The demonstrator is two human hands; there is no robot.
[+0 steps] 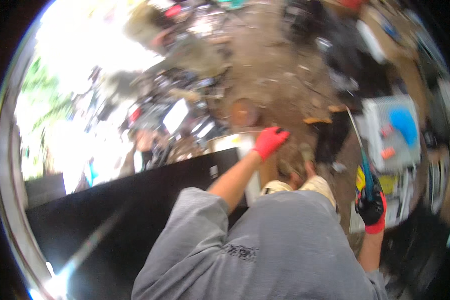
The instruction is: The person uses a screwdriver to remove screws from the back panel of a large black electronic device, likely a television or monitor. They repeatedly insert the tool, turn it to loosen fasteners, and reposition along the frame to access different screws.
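Observation:
My right hand (372, 206), in a red and black work glove, is closed round the teal handle of a long screwdriver (368, 179). The thin shaft points up and away from me. My left hand (271, 141), in a matching glove, hangs beside a white box-like thing (245, 143) at the end of a large black panel (135, 195). Blur hides how its fingers lie, and I make out nothing in them. Nearest to the screwdriver is a white ridged appliance casing (392, 132) with a blue patch and small orange pieces on it.
Bare brown ground (270, 65) runs ahead of my feet. A heap of mixed scrap (180, 110) lies at the left, and dark bulky items (360, 65) stand at the far right. A round rusty-brown thing (244, 112) lies on the ground. More pale casings (395, 195) are stacked at right.

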